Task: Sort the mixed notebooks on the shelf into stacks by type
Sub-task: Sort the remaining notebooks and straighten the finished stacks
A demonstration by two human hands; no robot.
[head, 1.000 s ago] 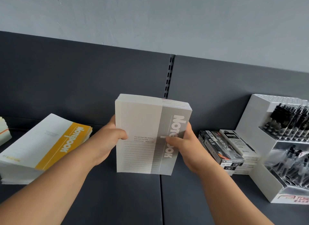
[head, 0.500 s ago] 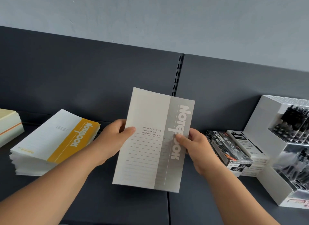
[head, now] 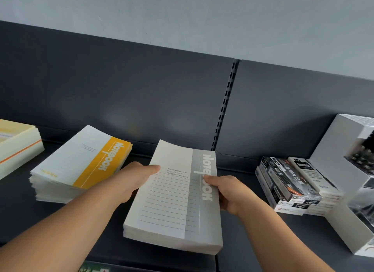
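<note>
Honestly looks mostly sorted, yellow Notebook stack (head: pixel 81 164) and cream stack (head: pixel 18 148) sit apart, left hand (head: pixel 131 182) and right hand (head: pixel 228 192) gripping the grey Notebook stack (head: pixel 174 209), not yet released

Left hand (head: pixel 131 182): only the thumb showed on the cover of the grey-band notebook stack (head: pixel 172 207); fingers hidden behind its left edge. Right hand (head: pixel 228 192): thumb covered part of the white "Notebook" lettering; fingers hidden under the stack. Could not tell whether the stack touched the shelf (head: pixel 16 211). Small print on its cover mostly too small to read.

Cream notebook stack (head: pixel 18 146), far left: cut by the left edge. Pen display box (head: pixel 344 150): cut by the right edge, pens inside blurred. Green-and-white item (head: pixel 95 269) at the near edge: mostly cut off, unidentified. Labels on the black boxes (head: pixel 287 182): blurred.
</note>
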